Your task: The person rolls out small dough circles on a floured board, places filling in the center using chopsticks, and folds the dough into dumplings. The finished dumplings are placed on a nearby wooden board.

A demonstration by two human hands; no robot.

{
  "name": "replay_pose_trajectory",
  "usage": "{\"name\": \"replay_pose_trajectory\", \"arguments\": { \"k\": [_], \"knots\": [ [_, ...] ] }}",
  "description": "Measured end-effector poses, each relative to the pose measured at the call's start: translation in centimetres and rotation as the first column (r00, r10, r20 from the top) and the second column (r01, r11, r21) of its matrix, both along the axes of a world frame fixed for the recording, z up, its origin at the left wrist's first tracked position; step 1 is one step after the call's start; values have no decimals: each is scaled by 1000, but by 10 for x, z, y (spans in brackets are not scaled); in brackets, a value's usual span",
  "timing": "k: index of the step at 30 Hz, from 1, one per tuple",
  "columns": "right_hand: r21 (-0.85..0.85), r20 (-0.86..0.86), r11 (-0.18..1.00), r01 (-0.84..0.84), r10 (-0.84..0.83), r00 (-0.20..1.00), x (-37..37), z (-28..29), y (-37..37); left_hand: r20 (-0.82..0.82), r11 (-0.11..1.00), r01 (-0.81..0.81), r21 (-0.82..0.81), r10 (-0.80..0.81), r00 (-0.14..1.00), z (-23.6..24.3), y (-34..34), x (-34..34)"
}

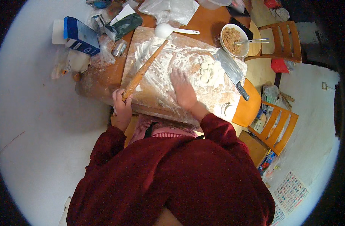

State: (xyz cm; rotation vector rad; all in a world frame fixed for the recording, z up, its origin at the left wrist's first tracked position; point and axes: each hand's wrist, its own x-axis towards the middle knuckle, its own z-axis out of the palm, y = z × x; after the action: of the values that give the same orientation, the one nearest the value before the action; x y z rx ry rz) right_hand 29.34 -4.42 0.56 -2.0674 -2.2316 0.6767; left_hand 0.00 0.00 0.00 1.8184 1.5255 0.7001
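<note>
Holding the rolling pin [141,72] in my left grip [122,107] at the near-left corner of the floury board [133,56], I rest my right grip [184,92] spread flat mid-board. Pressing seems the step; rolling likely calls for the pin next. Dough pieces [210,73] lie toward the right edge.

Left grip [122,106] — curled inward, right grip [184,91] — palm down, flat, extended forward

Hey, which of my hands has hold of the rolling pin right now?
Your left hand: it grips the near end of the rolling pin. Your right hand is open, fingers stretched over the floured board.
</note>
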Motion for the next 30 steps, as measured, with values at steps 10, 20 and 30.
{"name": "replay_pose_trajectory", "arguments": {
  "k": [10,20,30],
  "knots": [
    [349,-126,915,200,-166,978,-27,-27,81,-55,1000,-20,12,21,998,9,-3,-7],
    [181,-219,981,-63,103,970,14,7,-35,1,998,22,66,-23,1000,13,-9,1],
    [159,-230,890,428,-388,893,7,-2,-29,57,982,168,85,-173,983,5,-14,30]
  ]
}}
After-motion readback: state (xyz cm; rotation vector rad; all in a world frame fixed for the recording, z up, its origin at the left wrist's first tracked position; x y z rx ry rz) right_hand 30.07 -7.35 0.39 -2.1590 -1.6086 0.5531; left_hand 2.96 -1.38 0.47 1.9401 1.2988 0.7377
